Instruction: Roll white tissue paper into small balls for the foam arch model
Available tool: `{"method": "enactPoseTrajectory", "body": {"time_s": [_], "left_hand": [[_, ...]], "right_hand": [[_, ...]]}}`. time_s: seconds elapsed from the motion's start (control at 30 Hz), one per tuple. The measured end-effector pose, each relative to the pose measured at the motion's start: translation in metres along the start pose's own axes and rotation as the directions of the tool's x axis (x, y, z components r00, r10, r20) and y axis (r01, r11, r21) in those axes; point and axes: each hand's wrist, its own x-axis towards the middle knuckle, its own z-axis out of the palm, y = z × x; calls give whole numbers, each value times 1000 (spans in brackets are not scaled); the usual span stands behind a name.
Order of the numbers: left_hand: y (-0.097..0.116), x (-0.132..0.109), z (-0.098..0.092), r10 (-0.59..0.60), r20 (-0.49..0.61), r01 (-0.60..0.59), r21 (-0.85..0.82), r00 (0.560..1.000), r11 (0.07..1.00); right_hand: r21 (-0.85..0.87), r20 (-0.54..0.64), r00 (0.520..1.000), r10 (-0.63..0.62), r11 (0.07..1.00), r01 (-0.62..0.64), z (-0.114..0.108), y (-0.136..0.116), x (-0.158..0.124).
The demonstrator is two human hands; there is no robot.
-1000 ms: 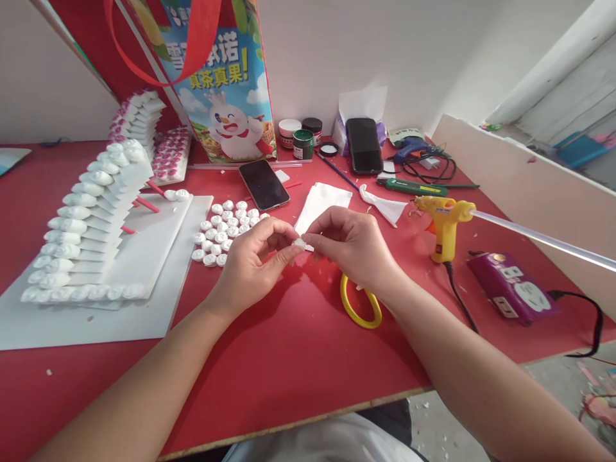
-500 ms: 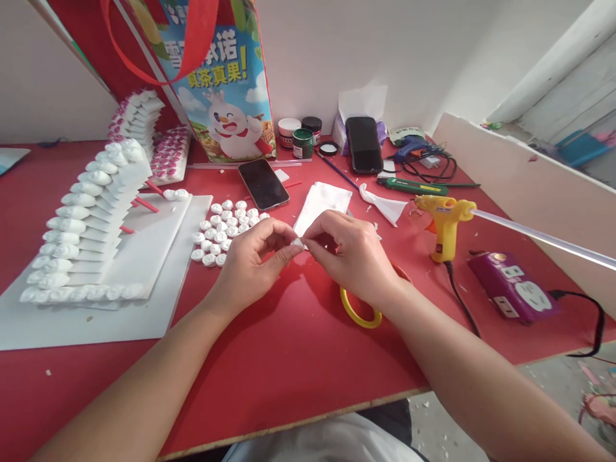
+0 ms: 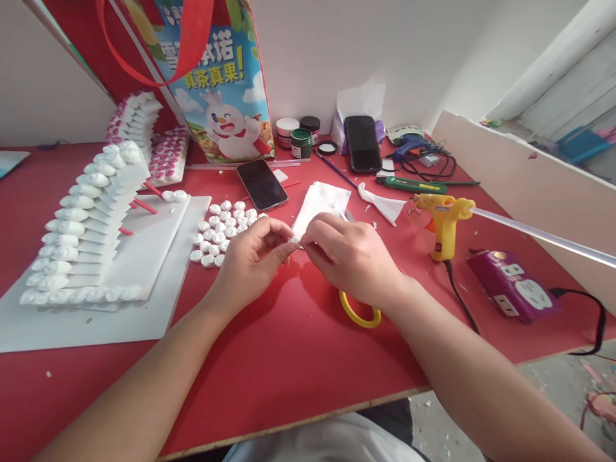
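Between the fingertips of my left hand (image 3: 255, 260) and my right hand (image 3: 344, 253) is a small white piece of rolled tissue (image 3: 294, 240), mostly hidden by the fingers. Both hands are closed in a pinch on it. Just beyond them lies a stack of white tissue (image 3: 321, 204). Left of my left hand, several small white paper roses (image 3: 219, 228) rest in a cluster on the red table. Scissors with a yellow handle (image 3: 359, 314) lie partly under my right hand.
On the left, a white stepped model (image 3: 108, 212) edged with roses stands on a white board (image 3: 144, 327). A yellow glue gun (image 3: 445, 218) and purple power socket box (image 3: 513, 289) are at right. Behind are a phone (image 3: 262, 184), paint jars (image 3: 301, 142) and a printed bag (image 3: 231, 96).
My right hand's fingers have curled and shifted slightly at the white piece. My left hand stays nearly in place, still pinching. The camera view has moved a little.
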Motion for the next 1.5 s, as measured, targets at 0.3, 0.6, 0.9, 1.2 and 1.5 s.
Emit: {"method": "enactPoseTrajectory", "body": {"time_s": [0.3, 0.6, 0.9, 1.2, 1.5], "left_hand": [[3, 6, -3, -1, -62, -6, -111, 998, 994], [5, 0, -3, 65, -84, -76, -139, 994, 987], [8, 0, -2, 66, -88, -78, -135, 994, 988], [6, 0, -2, 40, -26, -43, -123, 999, 991], [3, -1, -3, 15, -21, -18, -134, 1000, 991]], "right_hand": [[508, -13, 943, 332, 815, -279, -9, -3, 5], [868, 424, 706, 567, -31, -496, -7, 2, 15], [882, 450, 720, 528, -135, -452, -6, 4, 12], [892, 415, 705, 575, -107, -438, -6, 3, 14], [791, 565, 645, 515, -114, -601, -13, 0, 13]]}}
